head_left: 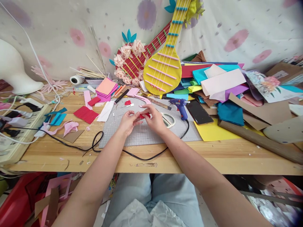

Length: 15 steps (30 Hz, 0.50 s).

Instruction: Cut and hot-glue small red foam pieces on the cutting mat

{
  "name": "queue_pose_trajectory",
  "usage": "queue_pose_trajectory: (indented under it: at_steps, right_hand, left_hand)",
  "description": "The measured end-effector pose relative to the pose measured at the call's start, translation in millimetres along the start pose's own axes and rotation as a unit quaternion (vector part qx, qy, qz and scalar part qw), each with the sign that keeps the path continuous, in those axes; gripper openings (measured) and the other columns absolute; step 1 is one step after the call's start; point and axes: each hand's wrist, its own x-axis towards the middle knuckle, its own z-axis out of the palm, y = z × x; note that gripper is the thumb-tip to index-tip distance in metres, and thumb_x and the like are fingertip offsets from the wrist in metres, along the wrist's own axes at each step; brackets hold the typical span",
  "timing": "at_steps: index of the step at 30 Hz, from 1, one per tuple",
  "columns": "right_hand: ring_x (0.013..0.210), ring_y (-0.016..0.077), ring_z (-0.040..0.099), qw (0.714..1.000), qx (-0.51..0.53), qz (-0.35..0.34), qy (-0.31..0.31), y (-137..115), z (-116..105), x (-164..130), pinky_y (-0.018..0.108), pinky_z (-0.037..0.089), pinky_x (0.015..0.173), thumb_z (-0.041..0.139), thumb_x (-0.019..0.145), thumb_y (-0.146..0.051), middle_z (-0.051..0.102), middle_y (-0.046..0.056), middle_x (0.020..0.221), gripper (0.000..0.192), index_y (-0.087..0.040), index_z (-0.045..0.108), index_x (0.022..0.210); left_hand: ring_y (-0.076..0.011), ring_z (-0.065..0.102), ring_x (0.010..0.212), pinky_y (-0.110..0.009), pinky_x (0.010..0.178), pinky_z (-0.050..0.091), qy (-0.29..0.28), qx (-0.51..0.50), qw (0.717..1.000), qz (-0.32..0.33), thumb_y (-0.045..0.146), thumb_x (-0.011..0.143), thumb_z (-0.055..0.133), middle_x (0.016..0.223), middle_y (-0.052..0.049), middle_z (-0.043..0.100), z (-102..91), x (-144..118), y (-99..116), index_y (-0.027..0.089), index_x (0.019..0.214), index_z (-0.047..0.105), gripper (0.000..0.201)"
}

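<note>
A cloth with pink and purple flowers (146,14) hangs behind a wooden table (189,157) crowded with craft materials. Over the grey gridded cutting mat (189,134), the right hand (155,119) has its thumb and fingers closed on a small red piece (145,115). The left hand (129,123) meets it there, fingertips drawn together; whether they pinch the red piece or only touch it cannot be told. A thin pale strand (140,127) shows below the fingers, its upper end hidden.

Just beyond the right hand lie scissors (169,119), partly covered by it, and a blue glue gun (180,107), its black cord (142,159) crossing the table's front. A dark-screened phone (200,112) lies farther right.

Behind, a yellow paper lute (163,74), its neck cut off at the top, overlaps a red one (132,63). The black box (94,78) under the skewers bears white lettering, and the cardboard box (280,74) a pale label, both too small to read. A white form (14,69) is cut off at left.
</note>
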Motion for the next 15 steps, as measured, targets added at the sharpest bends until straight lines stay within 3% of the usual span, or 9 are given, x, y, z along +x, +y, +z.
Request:
queue_pose_trajectory:
  at_steps: [6, 10, 13, 15]
  right_hand:
    - [0.083, 0.0174, 0.062, 1.000, 0.005, 0.023, 0.000, 0.2, 2.5, -1.3, 0.035, 0.044, 0.080, 0.047, 0.075, -0.012, 0.068, 0.000, 0.084, 0.032, -0.024, 0.041, 0.104]
    - [0.083, 0.0163, 0.062, 0.998, 0.055, 0.033, 0.019, 0.1, 3.4, -3.7, 0.036, 0.046, 0.081, 0.050, 0.076, -0.016, 0.066, 0.002, 0.088, 0.043, -0.024, 0.034, 0.115]
    - [0.086, 0.0152, 0.061, 0.992, 0.115, 0.037, 0.024, 1.6, 1.5, -3.7, 0.035, 0.047, 0.083, 0.055, 0.073, -0.020, 0.061, 0.006, 0.105, 0.056, -0.025, 0.030, 0.122]
    - [0.088, 0.0155, 0.060, 0.984, 0.165, 0.065, 0.013, 5.0, -0.3, -2.2, 0.035, 0.047, 0.083, 0.059, 0.071, -0.026, 0.059, 0.006, 0.107, 0.054, -0.025, 0.034, 0.119]
  left_hand:
    - [-0.0128, 0.064, 0.060, -0.022, 0.053, 0.051, 0.009, 0.010, 1.000, -0.024, 0.015, 0.060, 0.073, 0.064, 0.003, 0.062, -0.8, 0.3, 3.2, 0.019, 0.076, 0.040, 0.037]
    - [-0.0139, 0.065, 0.063, -0.023, 0.054, 0.051, -0.004, 0.009, 1.000, -0.018, 0.015, 0.057, 0.074, 0.065, 0.002, 0.063, -3.0, 1.1, 3.3, 0.019, 0.077, 0.041, 0.039]
    - [-0.0160, 0.065, 0.065, -0.026, 0.055, 0.052, -0.007, 0.032, 0.999, 0.008, 0.018, 0.054, 0.076, 0.065, 0.002, 0.064, -3.0, 0.2, 3.0, 0.020, 0.079, 0.040, 0.045]
    - [-0.0173, 0.065, 0.066, -0.028, 0.056, 0.052, 0.000, 0.061, 0.997, 0.048, 0.021, 0.052, 0.077, 0.065, 0.001, 0.065, -1.9, -0.5, 2.8, 0.020, 0.080, 0.038, 0.049]
